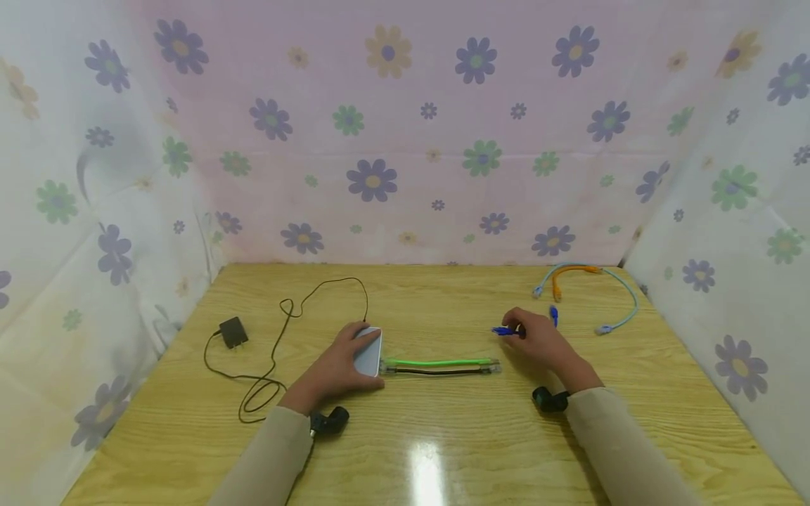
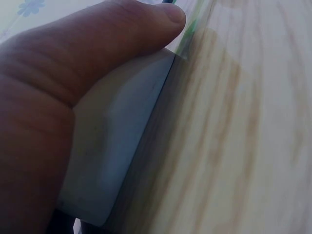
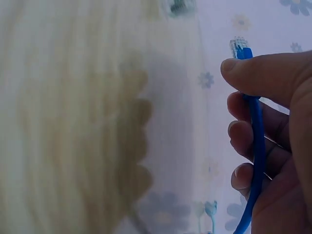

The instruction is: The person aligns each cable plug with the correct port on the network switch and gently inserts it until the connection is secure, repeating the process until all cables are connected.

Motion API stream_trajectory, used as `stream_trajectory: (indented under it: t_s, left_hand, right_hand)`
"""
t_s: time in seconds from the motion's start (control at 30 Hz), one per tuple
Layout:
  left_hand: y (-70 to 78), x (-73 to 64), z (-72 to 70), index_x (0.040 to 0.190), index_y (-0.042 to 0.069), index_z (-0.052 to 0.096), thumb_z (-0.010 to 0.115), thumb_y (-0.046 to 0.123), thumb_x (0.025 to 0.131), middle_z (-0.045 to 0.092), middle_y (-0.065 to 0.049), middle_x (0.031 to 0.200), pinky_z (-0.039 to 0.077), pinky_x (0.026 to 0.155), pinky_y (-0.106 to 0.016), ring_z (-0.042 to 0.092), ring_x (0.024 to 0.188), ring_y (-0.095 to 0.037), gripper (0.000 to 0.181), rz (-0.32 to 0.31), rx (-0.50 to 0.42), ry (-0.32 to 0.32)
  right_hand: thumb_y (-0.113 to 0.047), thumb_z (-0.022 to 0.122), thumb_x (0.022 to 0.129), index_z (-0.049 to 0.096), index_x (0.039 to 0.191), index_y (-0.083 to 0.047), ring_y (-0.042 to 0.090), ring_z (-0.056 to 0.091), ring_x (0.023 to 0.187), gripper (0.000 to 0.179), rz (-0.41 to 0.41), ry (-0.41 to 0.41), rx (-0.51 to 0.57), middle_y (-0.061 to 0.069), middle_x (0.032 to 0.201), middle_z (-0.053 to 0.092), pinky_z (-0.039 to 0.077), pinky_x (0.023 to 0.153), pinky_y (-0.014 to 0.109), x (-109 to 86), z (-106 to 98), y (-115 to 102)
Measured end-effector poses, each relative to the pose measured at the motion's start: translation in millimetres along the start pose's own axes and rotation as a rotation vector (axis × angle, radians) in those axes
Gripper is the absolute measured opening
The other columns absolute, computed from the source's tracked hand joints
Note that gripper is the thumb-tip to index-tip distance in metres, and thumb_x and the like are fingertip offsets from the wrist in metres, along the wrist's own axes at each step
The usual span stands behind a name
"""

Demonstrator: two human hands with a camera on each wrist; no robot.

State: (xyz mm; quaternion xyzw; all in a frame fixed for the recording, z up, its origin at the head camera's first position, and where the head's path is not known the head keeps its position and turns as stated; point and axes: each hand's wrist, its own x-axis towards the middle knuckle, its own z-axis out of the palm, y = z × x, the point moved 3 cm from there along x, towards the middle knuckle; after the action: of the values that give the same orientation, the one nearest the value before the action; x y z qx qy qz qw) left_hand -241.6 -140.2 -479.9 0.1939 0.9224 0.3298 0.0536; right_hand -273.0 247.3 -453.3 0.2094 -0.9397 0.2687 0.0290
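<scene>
On the table, my left hand point(image 1: 338, 362) grips a small flat white box point(image 1: 368, 353) with thumb and fingers at opposite ends. Close up in the left wrist view, the thumb lies over the box's corner. A green Ethernet cable point(image 1: 436, 363) and a black Ethernet cable point(image 1: 436, 372) run side by side to the right from the box's right side. My right hand point(image 1: 538, 341) holds a blue Ethernet cable point(image 3: 258, 131) above the table, pinched just behind its clear plug point(image 3: 239, 49), which points left in the head view. The cable's other blue end point(image 1: 554, 315) shows beyond the hand.
A thin black cord point(image 1: 342, 280) runs from the box's far end, loops leftward and reaches a black power adapter point(image 1: 233, 332). At the back right lie a light blue Ethernet cable point(image 1: 629, 289) and a short orange one point(image 1: 572, 267). Flowered cloth point(image 1: 418, 140) surrounds the table.
</scene>
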Motion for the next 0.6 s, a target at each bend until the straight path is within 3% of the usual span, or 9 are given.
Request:
stream_trajectory:
  t_s: [0.23,0.6]
  left_hand:
    - [-1.4,0.9,0.9,0.150,0.029,0.039,0.082,0.055,0.067,0.023,-0.003,0.158,0.048,0.084,-0.038,0.044,0.123,-0.029,0.097,0.000,0.005,-0.003]
    - [1.3,1.1,-2.6,0.150,0.028,0.039,0.082,0.055,0.068,0.023,-0.005,0.157,0.048,0.083,-0.039,0.043,0.123,-0.030,0.097,0.002,-0.010,-0.002]
  right_hand:
    - [-0.016,0.069,0.090,0.062,0.102,-0.016,0.011,0.057,0.078,0.014,0.002,-0.006,0.029,0.000,0.094,0.065,0.047,0.067,0.032,3.8,11.0,-9.5]
    - [-0.018,0.068,0.091,0.064,0.102,-0.016,0.014,0.059,0.085,0.012,0.001,0.003,0.057,0.000,0.098,0.062,0.049,0.071,0.033,8.3,16.9,-21.6]
